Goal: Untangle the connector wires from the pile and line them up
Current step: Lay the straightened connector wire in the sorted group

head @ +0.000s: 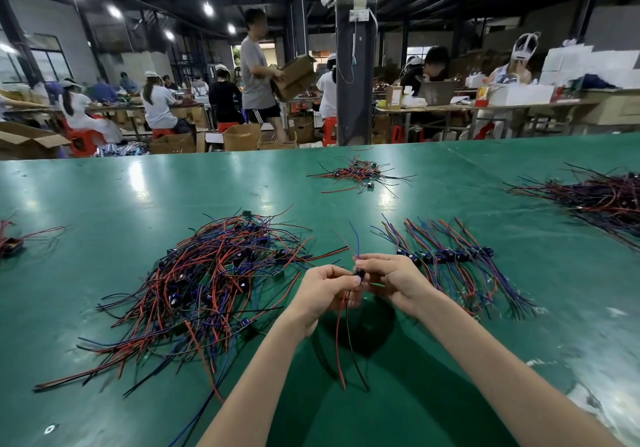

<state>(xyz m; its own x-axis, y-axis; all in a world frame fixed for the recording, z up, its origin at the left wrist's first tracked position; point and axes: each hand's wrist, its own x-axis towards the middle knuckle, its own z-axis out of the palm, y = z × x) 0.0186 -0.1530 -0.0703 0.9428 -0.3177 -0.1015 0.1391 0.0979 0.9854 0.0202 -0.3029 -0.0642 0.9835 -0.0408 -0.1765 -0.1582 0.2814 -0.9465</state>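
from where i stand, only the person's arms and hands show. the left hand [322, 285] and right hand [391, 278] are bare and slim, with long thin fingers. the left forearm [256, 377] and right forearm [485, 360] are bare too, slender, narrowing at the wrists, uncovered right down to the bottom edge. the nails are too small to make out.

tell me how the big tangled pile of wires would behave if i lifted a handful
Probably floppy: the connector wire pinched between left hand and right hand droops limply below them. A handful from the tangled pile would likely drag neighbours up too, since its red, blue and black strands cross over each other. Likely light: the strands look thin.
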